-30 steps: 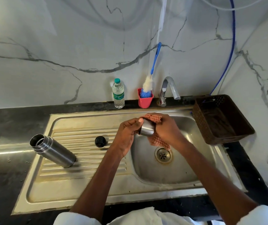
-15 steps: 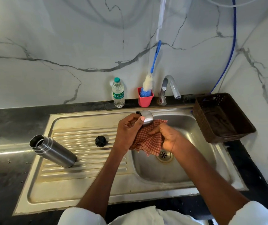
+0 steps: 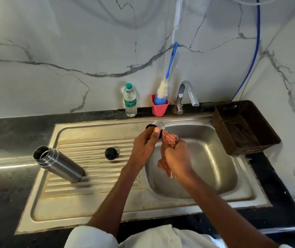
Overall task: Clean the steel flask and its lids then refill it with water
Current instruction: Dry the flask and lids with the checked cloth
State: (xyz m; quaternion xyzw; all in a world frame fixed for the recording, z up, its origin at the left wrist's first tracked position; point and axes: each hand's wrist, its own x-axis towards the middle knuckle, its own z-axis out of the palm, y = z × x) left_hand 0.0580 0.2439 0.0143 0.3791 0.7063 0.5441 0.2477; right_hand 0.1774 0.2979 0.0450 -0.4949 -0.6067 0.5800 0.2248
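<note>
Wiping the steel cup lid over the sink basin, the person looks partway through the cleaning, judging from the head view, the only view there is; the left hand pinches the lid by its rim, thumb curled across its dark open mouth, while the right hand has its grip closed round a bunched red checked cloth whose top end touches the lid; the steel flask lies on its side on the ribbed drainboard, well apart from both hands, its mouth open and turned up-left; the black stopper sits alone on the ribs between the flask and the left hand; whether flask or stopper has already been cleaned cannot be told; the tap shows no running water, and the bottle brush stands in its pink holder beside a plastic water bottle on the dark surface; a brown basket rests at the sink's right edge; refilling and closing the flask seem still to come.
</note>
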